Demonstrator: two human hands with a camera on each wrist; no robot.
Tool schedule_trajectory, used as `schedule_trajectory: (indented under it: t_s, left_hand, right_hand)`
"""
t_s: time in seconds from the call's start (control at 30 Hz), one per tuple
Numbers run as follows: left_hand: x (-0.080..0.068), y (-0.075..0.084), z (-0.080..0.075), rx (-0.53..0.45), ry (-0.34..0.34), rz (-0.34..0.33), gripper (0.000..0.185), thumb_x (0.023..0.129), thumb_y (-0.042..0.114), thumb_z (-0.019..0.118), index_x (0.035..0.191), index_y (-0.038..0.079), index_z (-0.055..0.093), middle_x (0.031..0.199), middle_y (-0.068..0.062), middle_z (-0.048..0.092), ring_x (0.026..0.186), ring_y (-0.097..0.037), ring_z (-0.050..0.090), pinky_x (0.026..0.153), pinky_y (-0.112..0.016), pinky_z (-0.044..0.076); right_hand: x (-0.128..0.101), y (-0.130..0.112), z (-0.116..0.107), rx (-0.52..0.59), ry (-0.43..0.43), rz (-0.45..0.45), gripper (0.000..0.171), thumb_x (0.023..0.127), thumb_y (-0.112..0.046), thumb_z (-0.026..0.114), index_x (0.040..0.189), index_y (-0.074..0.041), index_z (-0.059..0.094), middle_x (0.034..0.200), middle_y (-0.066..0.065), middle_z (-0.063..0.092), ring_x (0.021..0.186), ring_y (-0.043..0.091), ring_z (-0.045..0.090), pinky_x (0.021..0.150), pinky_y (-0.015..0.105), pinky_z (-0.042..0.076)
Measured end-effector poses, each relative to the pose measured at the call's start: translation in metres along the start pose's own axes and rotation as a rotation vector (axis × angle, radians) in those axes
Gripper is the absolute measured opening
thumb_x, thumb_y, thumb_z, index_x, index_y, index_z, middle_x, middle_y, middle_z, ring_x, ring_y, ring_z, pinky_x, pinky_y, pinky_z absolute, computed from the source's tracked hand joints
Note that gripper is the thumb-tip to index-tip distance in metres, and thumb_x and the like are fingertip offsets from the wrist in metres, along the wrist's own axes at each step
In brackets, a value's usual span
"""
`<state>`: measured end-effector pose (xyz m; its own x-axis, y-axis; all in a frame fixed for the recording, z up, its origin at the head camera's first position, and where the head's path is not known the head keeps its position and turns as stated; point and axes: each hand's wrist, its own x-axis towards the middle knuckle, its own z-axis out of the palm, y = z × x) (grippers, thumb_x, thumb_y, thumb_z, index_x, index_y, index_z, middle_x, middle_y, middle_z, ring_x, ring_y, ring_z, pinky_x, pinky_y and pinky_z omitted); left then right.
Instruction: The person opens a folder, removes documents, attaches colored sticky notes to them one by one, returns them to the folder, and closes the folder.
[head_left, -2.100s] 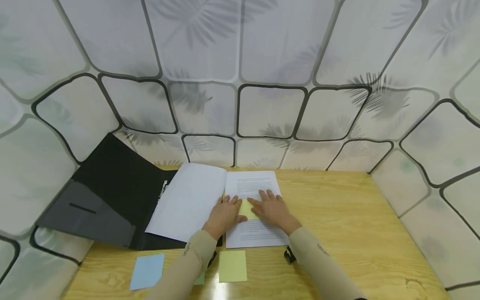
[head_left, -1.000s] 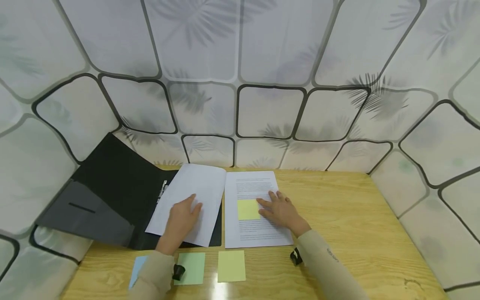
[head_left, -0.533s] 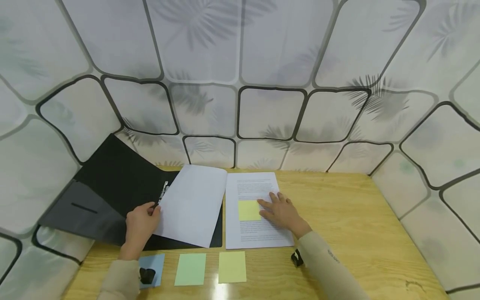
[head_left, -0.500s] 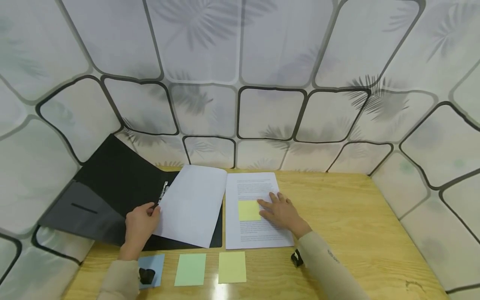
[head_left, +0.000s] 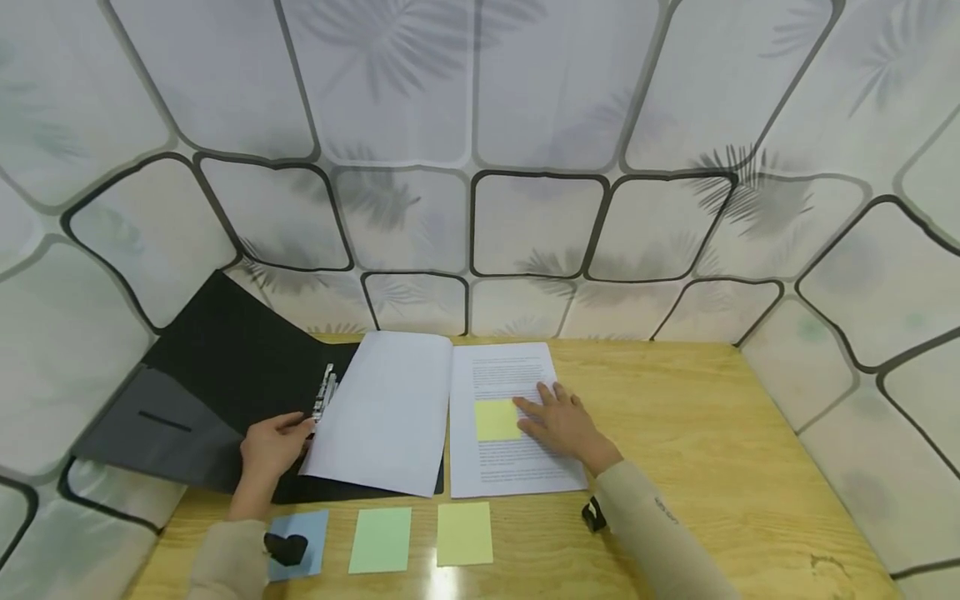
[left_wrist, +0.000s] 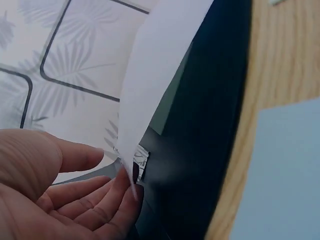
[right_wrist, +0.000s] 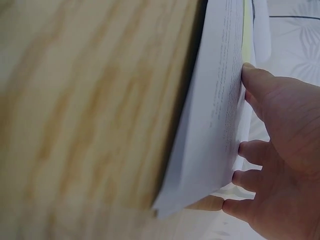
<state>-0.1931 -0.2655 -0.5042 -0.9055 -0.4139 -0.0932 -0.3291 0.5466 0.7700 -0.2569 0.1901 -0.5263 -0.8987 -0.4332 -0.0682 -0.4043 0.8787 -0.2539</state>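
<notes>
In the head view my left hand (head_left: pixel 272 450) is at the left edge of a blank white page (head_left: pixel 382 417), which is turned over onto an opened black binder (head_left: pixel 247 358). Up close in the left wrist view, the fingertips reach behind the page's edge (left_wrist: pixel 134 175), while the thumb stands apart from the paper. My right hand (head_left: pixel 562 423) rests with spread fingers on a stack of printed sheets (head_left: pixel 517 471). Its fingertips lie at the right side of a yellow sticky note (head_left: pixel 495 420) stuck on the text.
Along the front of the wooden table (head_left: pixel 660 375) lie a blue sticky note (head_left: pixel 307 533), a green one (head_left: pixel 380 540) and another yellow one (head_left: pixel 465 533). The binder's metal clip (head_left: pixel 325 392) shows beside the blank page. A patterned curtain (head_left: pixel 540 225) surrounds the table.
My left hand has left the yellow note on the text and crossed the blank page to its left edge, shifting that edge slightly. The right hand slid a little right, then stayed.
</notes>
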Motion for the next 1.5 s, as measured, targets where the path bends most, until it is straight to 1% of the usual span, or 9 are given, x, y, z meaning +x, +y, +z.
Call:
schedule_trajectory:
  t_s: [0.1, 0.23, 0.43, 0.73, 0.97, 1.1, 1.23, 1.4, 1.5]
  left_hand:
    - [0.002, 0.001, -0.003, -0.107, -0.08, -0.114, 0.047, 0.102, 0.023, 0.068, 0.135, -0.01, 0.065, 0.119, -0.027, 0.076, 0.073, -0.011, 0.073, 0.063, -0.025, 0.059]
    - [0.001, 0.007, -0.008, -0.177, -0.227, -0.149, 0.052, 0.104, 0.027, 0.066, 0.139, -0.011, 0.062, 0.124, -0.027, 0.071, 0.081, -0.009, 0.067, 0.069, -0.027, 0.06]
    - [-0.011, 0.027, -0.009, -0.205, -0.347, -0.05, 0.052, 0.106, 0.029, 0.066, 0.139, -0.01, 0.062, 0.1, -0.007, 0.075, 0.079, -0.011, 0.067, 0.071, -0.028, 0.059]
    - [-0.032, 0.08, 0.008, -0.264, -0.394, 0.103, 0.039, 0.107, 0.026, 0.065, 0.131, -0.004, 0.07, 0.103, -0.008, 0.077, 0.08, -0.014, 0.07, 0.074, -0.031, 0.061]
    - [-0.048, 0.119, 0.045, -0.356, -0.385, 0.228, 0.026, 0.104, 0.016, 0.068, 0.118, -0.004, 0.076, 0.086, -0.008, 0.077, 0.069, -0.014, 0.068, 0.064, -0.026, 0.06]
    - [-0.057, 0.132, 0.075, -0.373, -0.376, 0.274, 0.019, 0.101, 0.01, 0.07, 0.11, -0.004, 0.078, 0.08, -0.01, 0.076, 0.062, -0.012, 0.065, 0.059, -0.024, 0.059]
    - [-0.066, 0.139, 0.099, -0.396, -0.39, 0.295, 0.015, 0.1, 0.007, 0.07, 0.105, -0.004, 0.079, 0.079, -0.012, 0.076, 0.059, -0.013, 0.065, 0.057, -0.029, 0.06]
    - [-0.074, 0.147, 0.119, -0.4, -0.415, 0.319, 0.015, 0.1, 0.008, 0.07, 0.102, -0.003, 0.08, 0.078, -0.011, 0.076, 0.06, -0.014, 0.068, 0.056, -0.031, 0.061]
    - [-0.077, 0.151, 0.13, -0.384, -0.426, 0.34, 0.015, 0.1, 0.009, 0.07, 0.102, -0.002, 0.081, 0.077, -0.011, 0.076, 0.06, -0.015, 0.069, 0.056, -0.029, 0.06]
  right_hand:
    - [0.001, 0.0, 0.0, 0.002, -0.005, 0.003, 0.053, 0.11, -0.047, 0.051, 0.157, -0.023, 0.052, 0.164, 0.033, 0.035, 0.152, 0.062, 0.028, 0.118, 0.078, 0.029]
    - [0.001, 0.0, 0.0, 0.002, -0.007, 0.002, 0.053, 0.11, -0.047, 0.051, 0.157, -0.023, 0.052, 0.164, 0.034, 0.035, 0.151, 0.063, 0.028, 0.117, 0.078, 0.03]
    - [0.001, 0.001, 0.0, 0.003, -0.015, 0.003, 0.053, 0.11, -0.047, 0.051, 0.158, -0.024, 0.051, 0.165, 0.033, 0.034, 0.152, 0.062, 0.027, 0.118, 0.078, 0.029]
    - [0.001, 0.0, 0.001, 0.027, -0.003, 0.004, 0.053, 0.109, -0.046, 0.052, 0.157, -0.023, 0.053, 0.164, 0.034, 0.035, 0.151, 0.063, 0.029, 0.118, 0.078, 0.029]
    - [0.002, 0.001, 0.0, 0.086, 0.022, 0.0, 0.052, 0.108, -0.044, 0.057, 0.154, -0.021, 0.056, 0.163, 0.036, 0.036, 0.149, 0.065, 0.029, 0.116, 0.08, 0.03]
    - [0.003, 0.0, -0.004, 0.166, 0.03, 0.005, 0.052, 0.108, -0.041, 0.058, 0.155, -0.018, 0.055, 0.164, 0.038, 0.03, 0.15, 0.065, 0.027, 0.117, 0.081, 0.027]
    - [0.004, -0.008, -0.019, 0.264, 0.107, -0.036, 0.051, 0.109, -0.035, 0.058, 0.155, -0.012, 0.055, 0.162, 0.04, 0.033, 0.15, 0.061, 0.032, 0.118, 0.076, 0.032]
    - [0.006, -0.029, -0.052, 0.472, 0.234, -0.079, 0.049, 0.111, -0.035, 0.056, 0.156, -0.014, 0.054, 0.161, 0.023, 0.048, 0.15, 0.045, 0.045, 0.115, 0.066, 0.044]
    - [0.007, -0.045, -0.069, 0.525, 0.241, -0.111, 0.048, 0.112, -0.037, 0.054, 0.155, -0.019, 0.055, 0.16, 0.011, 0.052, 0.15, 0.037, 0.047, 0.116, 0.062, 0.045]
